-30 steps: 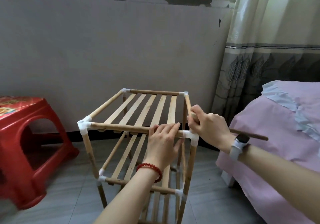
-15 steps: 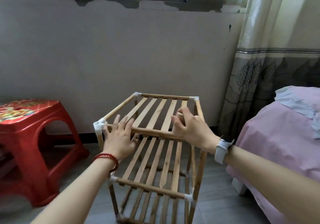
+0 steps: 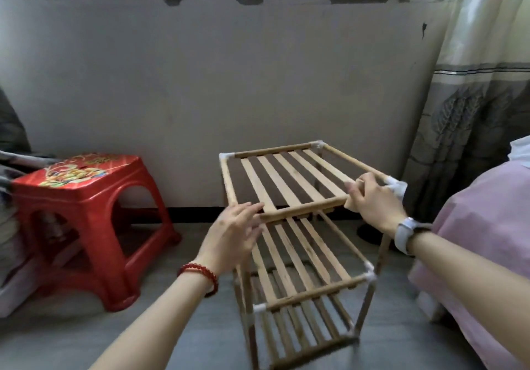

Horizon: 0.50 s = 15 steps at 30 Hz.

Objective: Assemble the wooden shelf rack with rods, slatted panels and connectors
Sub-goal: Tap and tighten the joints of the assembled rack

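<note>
The wooden shelf rack [image 3: 289,186] stands upright on the floor, with three slatted tiers joined by rods and white corner connectors [image 3: 397,186]. My right hand [image 3: 372,202] grips the top tier at its near right corner, fingers curled round the front rod beside the connector. My left hand [image 3: 232,233] sits at the top tier's near left corner with fingers spread and fairly straight; it covers that corner, and I cannot tell whether it touches the rod.
A red plastic stool [image 3: 86,215] stands left of the rack. A bed with a pink cover [image 3: 476,255] is close on the right, a curtain [image 3: 473,97] behind it. The grey wall [image 3: 229,83] is just behind the rack.
The rack has turned and shifted to the right in view. My left hand moved from the front rod's right end to the left corner. My right hand now grips the near right corner.
</note>
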{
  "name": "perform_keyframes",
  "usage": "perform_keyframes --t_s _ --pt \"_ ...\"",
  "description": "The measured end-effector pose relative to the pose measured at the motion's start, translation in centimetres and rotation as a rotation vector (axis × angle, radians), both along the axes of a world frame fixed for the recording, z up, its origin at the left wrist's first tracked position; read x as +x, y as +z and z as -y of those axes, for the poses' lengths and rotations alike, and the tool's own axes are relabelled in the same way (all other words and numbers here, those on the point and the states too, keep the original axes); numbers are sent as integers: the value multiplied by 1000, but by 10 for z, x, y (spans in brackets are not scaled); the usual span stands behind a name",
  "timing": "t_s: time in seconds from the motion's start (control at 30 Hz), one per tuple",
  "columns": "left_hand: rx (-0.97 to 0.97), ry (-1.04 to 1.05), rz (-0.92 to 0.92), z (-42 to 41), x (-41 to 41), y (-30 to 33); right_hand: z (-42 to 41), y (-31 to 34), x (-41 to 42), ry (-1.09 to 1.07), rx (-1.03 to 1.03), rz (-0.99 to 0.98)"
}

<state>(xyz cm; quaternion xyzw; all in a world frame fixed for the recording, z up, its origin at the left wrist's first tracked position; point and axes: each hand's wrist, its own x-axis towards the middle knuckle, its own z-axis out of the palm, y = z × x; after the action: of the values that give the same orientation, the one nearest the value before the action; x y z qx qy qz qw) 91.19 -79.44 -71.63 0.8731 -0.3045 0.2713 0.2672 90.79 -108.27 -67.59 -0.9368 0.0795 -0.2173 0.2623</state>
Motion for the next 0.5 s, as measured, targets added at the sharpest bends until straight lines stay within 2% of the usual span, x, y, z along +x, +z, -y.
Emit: perform_keyframes --t_s 0.1,0.17,0.23,0.3,0.37,0.4,0.43,0.5 --pt "-115 -189 -65 20 -17 -4 1 9 -2 114 122 89" --pt "-60 -197 -46 31 -19 -6 -18 16 -13 312 198 105" --pt "7 -145 -42 38 -18 -8 -37 29 -24 445 113 165" --pt "35 -131 -55 41 -16 -12 -52 51 -34 484 17 388" --pt "29 -145 -65 40 -14 -16 -66 63 -44 529 115 634" --pt "26 -150 -74 38 -14 -17 -73 61 -49 556 160 678" --pt "33 -148 -73 36 -13 -17 -81 51 -55 579 123 633" --pt "84 -128 -45 31 -14 -17 -100 25 -65 608 -171 289"
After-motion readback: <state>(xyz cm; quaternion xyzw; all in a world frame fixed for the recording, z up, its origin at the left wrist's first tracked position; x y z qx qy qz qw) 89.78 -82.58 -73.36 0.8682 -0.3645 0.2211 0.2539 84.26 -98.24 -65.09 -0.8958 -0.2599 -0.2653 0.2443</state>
